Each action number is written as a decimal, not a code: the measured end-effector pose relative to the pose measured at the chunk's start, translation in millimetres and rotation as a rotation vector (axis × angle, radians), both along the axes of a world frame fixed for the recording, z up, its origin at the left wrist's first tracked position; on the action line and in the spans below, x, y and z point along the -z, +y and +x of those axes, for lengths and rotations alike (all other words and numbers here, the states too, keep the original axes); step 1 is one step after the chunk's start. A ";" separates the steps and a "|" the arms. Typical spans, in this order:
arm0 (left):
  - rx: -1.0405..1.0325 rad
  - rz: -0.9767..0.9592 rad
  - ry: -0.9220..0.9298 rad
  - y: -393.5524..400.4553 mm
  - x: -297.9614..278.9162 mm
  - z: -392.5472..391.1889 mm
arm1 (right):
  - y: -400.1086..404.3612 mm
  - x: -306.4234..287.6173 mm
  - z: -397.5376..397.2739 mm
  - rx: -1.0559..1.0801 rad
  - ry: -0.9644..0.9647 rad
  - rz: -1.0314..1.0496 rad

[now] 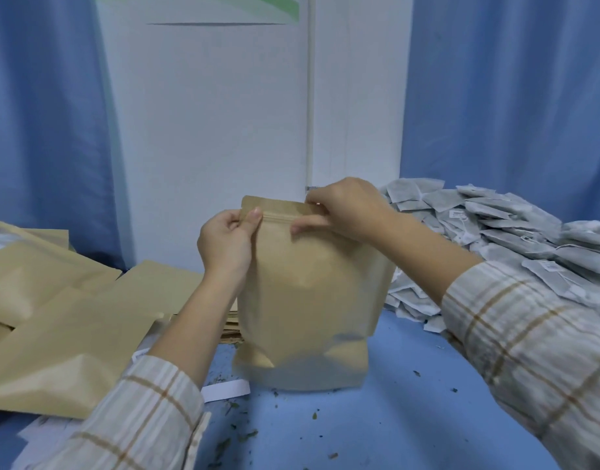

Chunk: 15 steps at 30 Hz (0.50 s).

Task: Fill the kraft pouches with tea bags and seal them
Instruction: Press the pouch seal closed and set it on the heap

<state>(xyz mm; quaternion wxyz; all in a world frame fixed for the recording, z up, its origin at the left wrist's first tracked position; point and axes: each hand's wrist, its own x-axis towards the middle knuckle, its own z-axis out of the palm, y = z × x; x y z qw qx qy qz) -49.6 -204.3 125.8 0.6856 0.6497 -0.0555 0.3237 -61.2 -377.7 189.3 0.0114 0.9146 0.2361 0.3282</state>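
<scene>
On your left there's a heap of kraft pouches (54, 300), some looking plump, so I'd guess a few are done. Dead center, the bulging pouch (305, 293) stands on the blue tabletop (410, 401); your left hand (223, 239) has a pinch grip on the zip strip's left end, your right hand (346, 208) pinches farther along, so sealing looks half done. To the right, a big pile of tea bags (515, 232) means lots left; tea crumbs dot the tabletop, with blue curtains (512, 96) and a white door (207, 130) behind.
</scene>
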 end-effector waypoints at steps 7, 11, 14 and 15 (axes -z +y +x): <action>0.086 -0.093 -0.004 6.3 -0.2 -1.1 | -15.4 4.6 1.2 0.004 0.125 0.159; 0.079 -0.114 -0.010 3.6 -0.6 -2.2 | -22.8 4.4 0.1 0.104 -0.022 0.023; 0.083 -0.123 -0.005 6.6 -0.5 -2.0 | -26.0 12.0 2.8 0.205 -0.099 0.050; 0.100 -0.129 0.001 6.7 -0.5 -2.3 | -26.1 15.1 4.4 0.201 -0.110 0.077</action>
